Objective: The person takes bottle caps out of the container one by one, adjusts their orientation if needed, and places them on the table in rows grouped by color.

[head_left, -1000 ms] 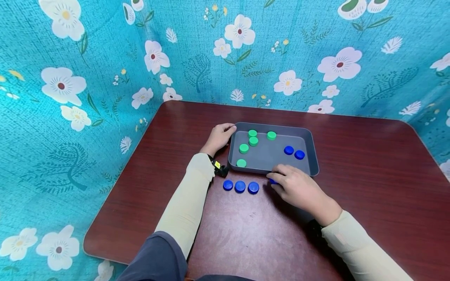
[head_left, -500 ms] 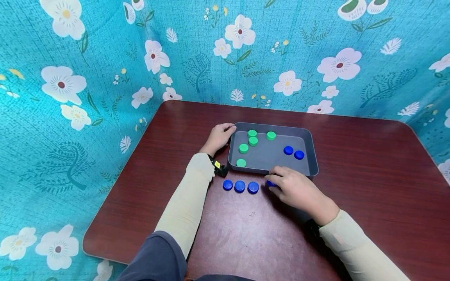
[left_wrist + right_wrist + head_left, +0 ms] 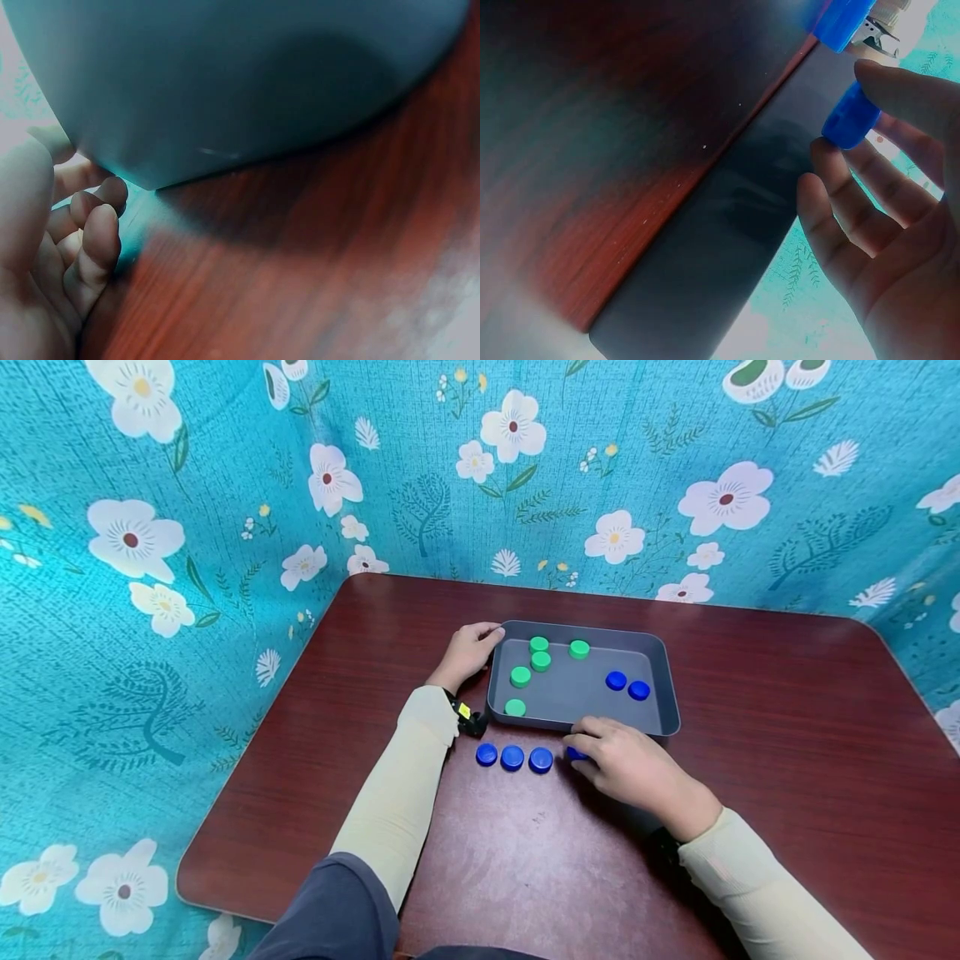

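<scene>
My left hand (image 3: 467, 653) holds the upper left corner of a dark grey tray (image 3: 558, 724). Thumb and a finger meet the tray's edge, while other fingers curl loosely beside its outer wall (image 3: 225, 97) in the left wrist view. Between thumb and fingertips, my right hand (image 3: 633, 764) pinches a blue bottle cap (image 3: 851, 118) just in front of the tray's near wall. In the head view most of that cap (image 3: 576, 752) is hidden by the fingers. Left of it, three blue caps (image 3: 512, 758) lie in a row on the table.
Inside the tray, several green caps (image 3: 540, 662) lie toward the left and two blue caps (image 3: 617, 680) toward the right. The reddish-brown table (image 3: 787, 710) reaches out on both sides. A floral turquoise cloth (image 3: 420, 468) hangs behind it.
My right hand has shifted slightly left with the blue bottle cap, closer to the row of three. The left hand and the tray have stayed put.
</scene>
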Motion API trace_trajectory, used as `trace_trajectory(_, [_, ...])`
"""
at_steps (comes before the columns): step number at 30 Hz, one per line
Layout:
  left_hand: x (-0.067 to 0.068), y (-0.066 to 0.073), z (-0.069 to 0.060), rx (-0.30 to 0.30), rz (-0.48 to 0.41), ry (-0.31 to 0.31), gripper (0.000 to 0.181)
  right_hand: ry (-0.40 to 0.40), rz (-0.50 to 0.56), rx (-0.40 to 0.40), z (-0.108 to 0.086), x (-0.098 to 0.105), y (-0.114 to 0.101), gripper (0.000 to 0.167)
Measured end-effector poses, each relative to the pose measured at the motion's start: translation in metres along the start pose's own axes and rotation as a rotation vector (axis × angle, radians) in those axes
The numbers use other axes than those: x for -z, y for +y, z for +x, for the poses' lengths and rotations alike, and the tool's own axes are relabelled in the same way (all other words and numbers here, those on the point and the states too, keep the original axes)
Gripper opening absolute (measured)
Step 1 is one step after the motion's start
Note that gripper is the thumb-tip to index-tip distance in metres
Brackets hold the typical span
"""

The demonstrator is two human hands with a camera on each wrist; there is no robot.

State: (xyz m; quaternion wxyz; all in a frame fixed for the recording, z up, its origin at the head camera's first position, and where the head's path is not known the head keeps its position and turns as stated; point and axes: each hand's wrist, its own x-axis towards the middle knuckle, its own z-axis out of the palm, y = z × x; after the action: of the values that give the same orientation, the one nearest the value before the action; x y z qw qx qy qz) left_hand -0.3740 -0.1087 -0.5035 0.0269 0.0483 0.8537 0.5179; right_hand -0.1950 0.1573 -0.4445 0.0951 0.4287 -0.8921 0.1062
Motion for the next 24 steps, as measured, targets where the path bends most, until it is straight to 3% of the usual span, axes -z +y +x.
trace_trajectory(12, [0.0019,0.0015,0.0006,0.004,-0.012,-0.004,0.042,0.011,0.021,0.027,0.0023,-0.0015,-0.0021,0.027])
trace_trajectory(24, [0.0013,0.0013,-0.0009,0.003,-0.019,-0.006,0.043,-0.026,0.03,0.006,0.0026,-0.0026,-0.0043,0.026])
